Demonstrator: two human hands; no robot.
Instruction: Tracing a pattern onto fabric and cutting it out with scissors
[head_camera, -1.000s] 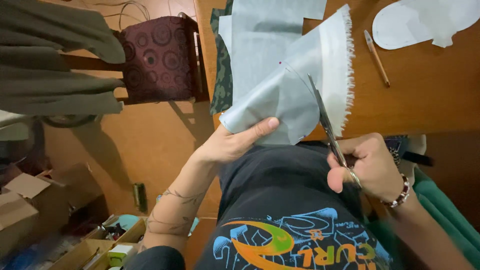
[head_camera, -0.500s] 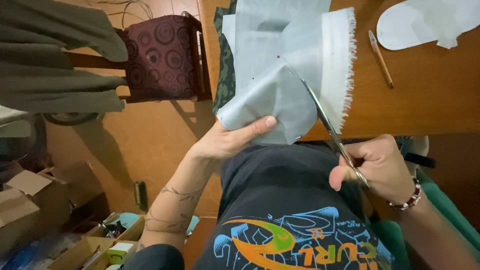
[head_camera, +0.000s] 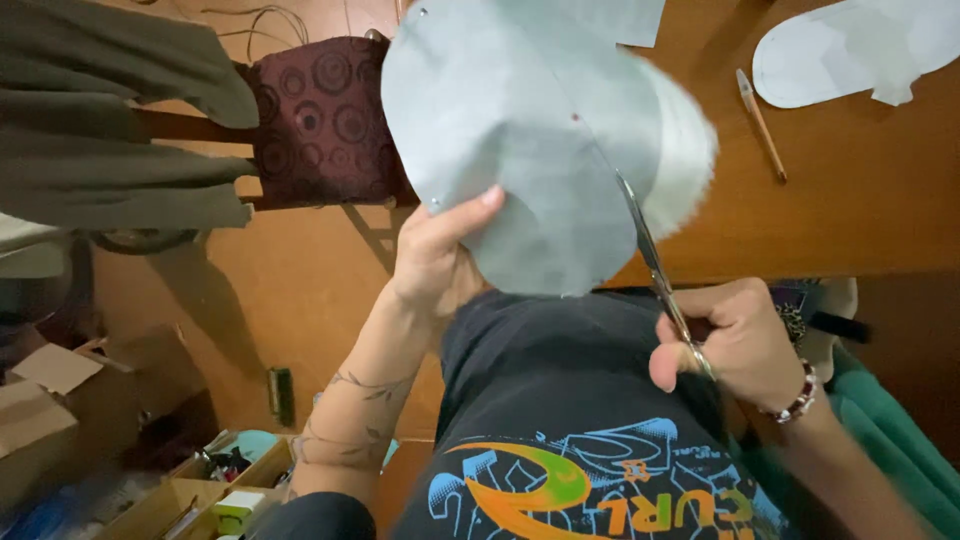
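Grip, left hand (head_camera: 432, 262): thumb and fingers pinching the lower left edge of the pale grey fabric piece (head_camera: 520, 140), which is lifted above the desk (head_camera: 830, 200) edge. Grip, right hand (head_camera: 742, 340): closed through the handles of the scissors (head_camera: 655, 265), blades running up into the fabric's right side (frayed white edge just right of the blades, blurred). Left and lower outline already reads as a rounded curve; judged partly cut, right edge left to do. Up and right of the scissors grip: pencil (head_camera: 760, 122), and a pale oval cut piece (head_camera: 840, 55) beyond it.
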